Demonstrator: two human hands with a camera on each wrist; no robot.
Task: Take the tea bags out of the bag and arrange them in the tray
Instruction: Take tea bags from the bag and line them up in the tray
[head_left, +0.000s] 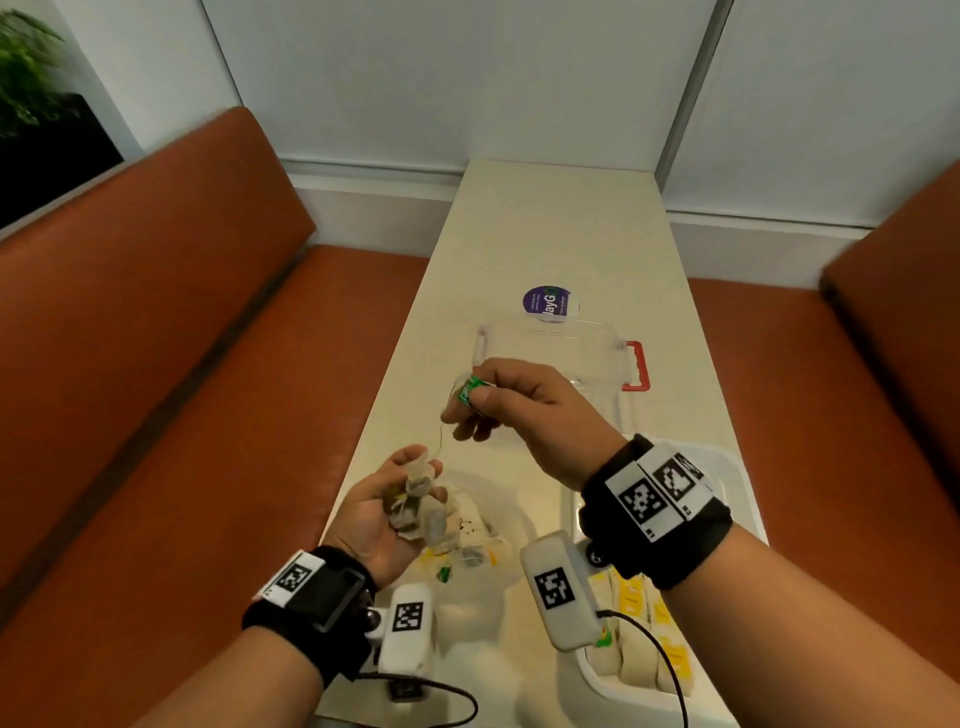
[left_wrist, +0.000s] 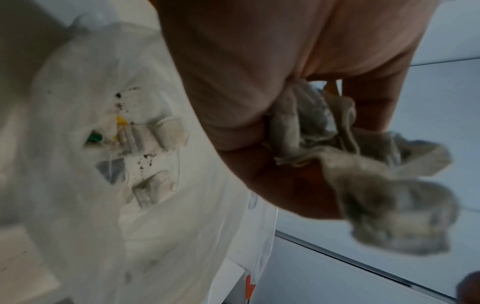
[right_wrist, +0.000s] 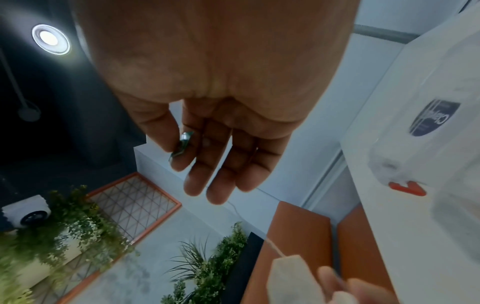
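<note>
A clump of tea bags (head_left: 415, 506) sits bunched in the left hand (head_left: 382, 512), whose grip is curled round them, just above the clear plastic bag (head_left: 467, 551) lying on the bench (head_left: 566, 244). From the clump a thin string (head_left: 439, 436) runs up to a green tag (head_left: 471, 388), pinched between thumb and forefinger of the right hand (head_left: 524, 410). More tea bags lie in rows in the white tray (head_left: 727, 467) at the right. Farther back stands a clear lidded box (head_left: 550, 353) with a red latch
</note>
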